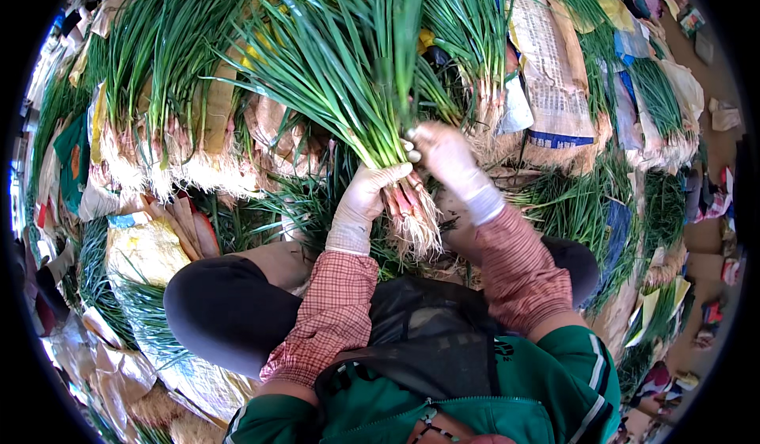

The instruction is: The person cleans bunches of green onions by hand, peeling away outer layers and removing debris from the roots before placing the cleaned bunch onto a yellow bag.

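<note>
My left hand (380,176), in a thin pale glove, is closed around the lower stalks of a bunch of green onions (356,99). The bunch's long green leaves fan out away from me, and its reddish bases and pale roots (412,218) hang below the hand, towards my lap. Close to the right side of the bunch is my right hand (436,147), also gloved and blurred. Its fingertips are near the stalks by a blurred upright streak of green leaf. Whether they pinch that leaf cannot be made out.
Rows of green onions (172,87) lie at the upper left with roots towards me; more (481,46) lie at the upper right beside a printed woven sack (549,87). A yellowish sack (145,251) is left of my knee. Loose green leaves (570,194) lie to the right.
</note>
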Demonstrator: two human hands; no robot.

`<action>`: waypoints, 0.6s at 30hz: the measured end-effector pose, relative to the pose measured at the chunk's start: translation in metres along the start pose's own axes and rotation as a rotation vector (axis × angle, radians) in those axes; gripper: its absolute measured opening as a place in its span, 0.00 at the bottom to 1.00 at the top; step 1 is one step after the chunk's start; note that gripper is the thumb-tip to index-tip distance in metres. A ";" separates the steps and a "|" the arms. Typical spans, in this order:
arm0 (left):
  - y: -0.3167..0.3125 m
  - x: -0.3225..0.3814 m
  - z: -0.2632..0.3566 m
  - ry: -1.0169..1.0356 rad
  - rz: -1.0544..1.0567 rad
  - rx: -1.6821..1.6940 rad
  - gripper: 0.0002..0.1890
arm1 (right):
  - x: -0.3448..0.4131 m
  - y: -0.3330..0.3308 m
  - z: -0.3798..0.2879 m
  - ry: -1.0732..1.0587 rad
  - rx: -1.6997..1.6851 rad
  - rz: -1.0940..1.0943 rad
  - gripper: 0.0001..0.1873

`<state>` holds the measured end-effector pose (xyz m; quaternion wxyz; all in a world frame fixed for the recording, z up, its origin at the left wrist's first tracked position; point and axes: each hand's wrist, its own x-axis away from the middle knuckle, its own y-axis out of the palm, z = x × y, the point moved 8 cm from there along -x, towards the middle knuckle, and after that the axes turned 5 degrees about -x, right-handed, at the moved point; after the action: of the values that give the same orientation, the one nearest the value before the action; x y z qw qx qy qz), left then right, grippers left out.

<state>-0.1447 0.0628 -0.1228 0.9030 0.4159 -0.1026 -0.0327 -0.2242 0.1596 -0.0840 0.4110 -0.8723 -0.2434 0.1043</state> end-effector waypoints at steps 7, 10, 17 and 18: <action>0.019 0.014 0.014 0.121 -0.178 0.429 0.22 | 0.020 0.083 0.080 0.288 -0.423 -0.059 0.10; 0.011 0.019 0.028 0.195 -0.129 0.399 0.23 | 0.035 0.148 0.112 0.362 0.091 -0.556 0.16; -0.002 0.017 0.014 0.155 -0.019 0.293 0.21 | 0.000 0.011 -0.016 0.186 -0.717 -0.002 0.16; 0.000 0.019 0.014 0.120 -0.022 0.272 0.20 | 0.002 0.025 -0.006 0.329 -1.031 -0.032 0.13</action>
<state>-0.1296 0.0494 -0.1108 0.8423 0.5368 -0.0473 -0.0034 -0.2116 0.1436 -0.0996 -0.0363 -0.9619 -0.2087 -0.1731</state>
